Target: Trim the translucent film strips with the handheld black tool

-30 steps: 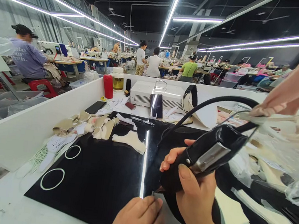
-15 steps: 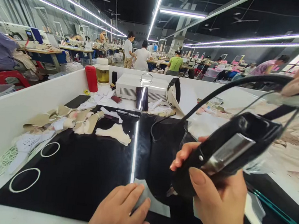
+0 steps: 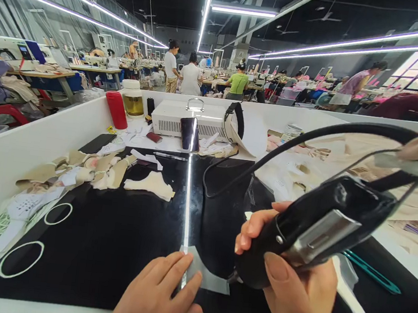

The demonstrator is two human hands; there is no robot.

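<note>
My right hand (image 3: 292, 283) is wrapped around a black corded hand tool (image 3: 317, 231) with a metal plate on its side. The tool's tip sits low over a thin pale curved fabric piece (image 3: 207, 278) that lies on the glossy black worktop (image 3: 114, 246). My left hand (image 3: 159, 295) lies flat, fingers stretched out, pressing down the left end of that piece. The tool's black cable (image 3: 310, 136) arcs up and back over the table.
Beige fabric cut pieces (image 3: 115, 175) and two white rings (image 3: 57, 213) lie at the left. A white box unit (image 3: 177, 118), a phone (image 3: 189, 134), a red bottle (image 3: 117, 109) and a jar stand at the back. Teal scissors (image 3: 370, 270) lie right. Other people work at tables beyond.
The view has shifted right and down. The tool and my right hand sit a little lower and closer to the fabric piece; my left hand stays pressed on it.
</note>
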